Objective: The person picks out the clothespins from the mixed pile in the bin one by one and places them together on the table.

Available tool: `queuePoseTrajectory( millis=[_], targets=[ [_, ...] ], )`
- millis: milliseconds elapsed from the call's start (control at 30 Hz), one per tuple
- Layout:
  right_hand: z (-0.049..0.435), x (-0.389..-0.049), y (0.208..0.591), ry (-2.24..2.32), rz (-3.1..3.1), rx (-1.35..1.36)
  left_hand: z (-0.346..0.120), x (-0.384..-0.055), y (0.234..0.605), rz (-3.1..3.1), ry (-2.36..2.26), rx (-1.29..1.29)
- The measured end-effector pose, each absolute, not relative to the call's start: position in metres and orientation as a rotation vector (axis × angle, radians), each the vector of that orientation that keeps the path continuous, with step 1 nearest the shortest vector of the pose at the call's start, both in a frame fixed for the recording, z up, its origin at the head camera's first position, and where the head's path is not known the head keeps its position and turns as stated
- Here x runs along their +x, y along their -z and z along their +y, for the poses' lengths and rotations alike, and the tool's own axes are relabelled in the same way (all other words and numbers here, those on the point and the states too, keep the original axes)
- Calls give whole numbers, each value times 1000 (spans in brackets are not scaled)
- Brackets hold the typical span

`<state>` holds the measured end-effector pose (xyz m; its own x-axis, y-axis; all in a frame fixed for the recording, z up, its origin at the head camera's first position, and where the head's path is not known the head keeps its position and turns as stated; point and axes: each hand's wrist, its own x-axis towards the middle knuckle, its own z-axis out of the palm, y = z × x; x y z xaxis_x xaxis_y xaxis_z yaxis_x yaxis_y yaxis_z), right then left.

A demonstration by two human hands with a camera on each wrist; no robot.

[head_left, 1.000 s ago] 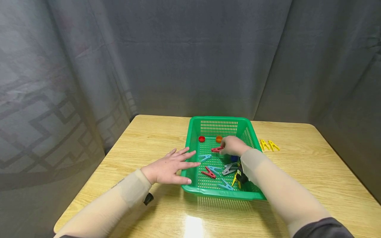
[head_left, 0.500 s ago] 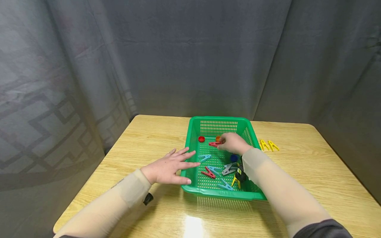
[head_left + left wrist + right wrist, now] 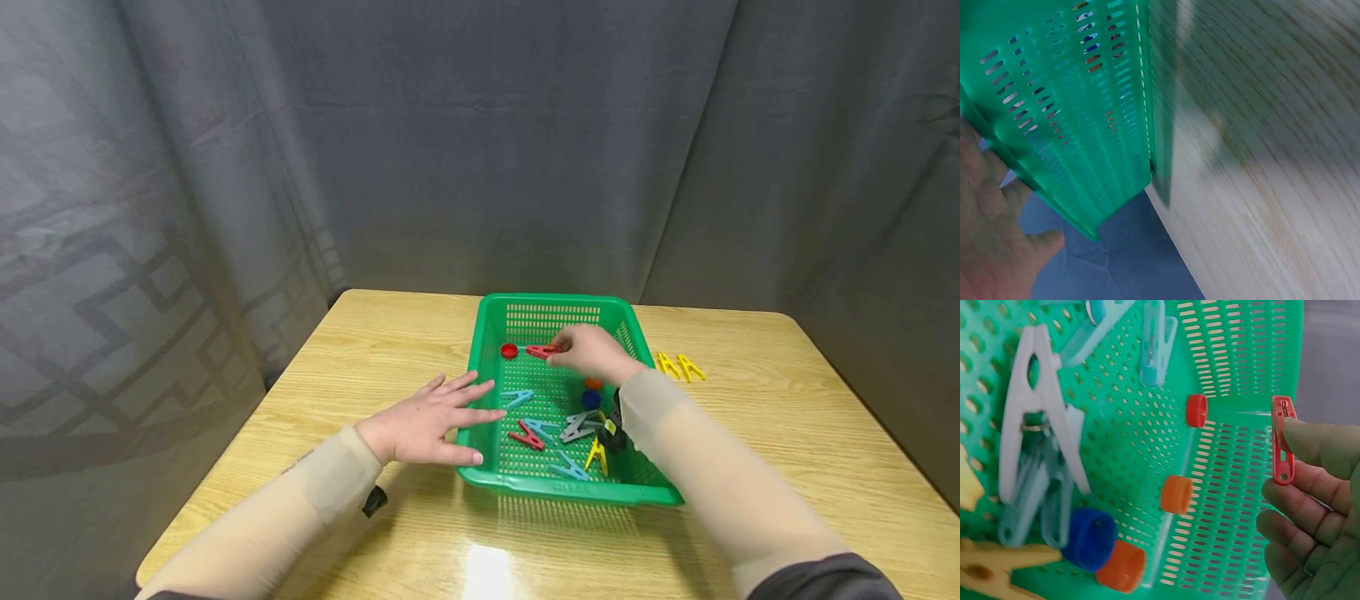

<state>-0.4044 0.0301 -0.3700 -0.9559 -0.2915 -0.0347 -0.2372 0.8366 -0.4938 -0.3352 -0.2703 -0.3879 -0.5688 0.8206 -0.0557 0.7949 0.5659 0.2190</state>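
Observation:
My right hand (image 3: 592,352) pinches a red clothespin (image 3: 540,352) over the far part of the green basket (image 3: 570,490). The right wrist view shows that clothespin (image 3: 1283,440) between thumb and fingers, with the other fingers loosely bent. At the basket's left rim, my left hand (image 3: 431,421) lies with its fingers spread and reaching over the edge; it holds nothing. Below the right hand, the basket floor carries a red cap (image 3: 509,351), two orange caps (image 3: 1176,495) and a blue cap (image 3: 592,401).
Nearer the basket's front lie another red clothespin (image 3: 527,436), several light blue ones (image 3: 570,467), a grey one (image 3: 576,427) and a yellow one (image 3: 597,457). Two yellow clothespins (image 3: 690,367) lie on the wooden table (image 3: 375,342) right of the basket. Grey curtains (image 3: 480,167) hang behind.
My right hand has moved toward the basket's far side, carrying the red clothespin with it. An orange cap beside the blue one has come into sight. The left hand has stayed still.

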Motion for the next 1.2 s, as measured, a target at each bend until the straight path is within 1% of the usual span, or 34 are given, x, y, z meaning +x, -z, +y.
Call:
queuePoseTrajectory(
  millis=[767,1200],
  targets=[
    [36,-400,328,750,2990,-437,-270,-337,388,2646,-245,1374],
    [58,-396,308,782,3043,-422,-269,-338,387,2650,-235,1357]
  ],
)
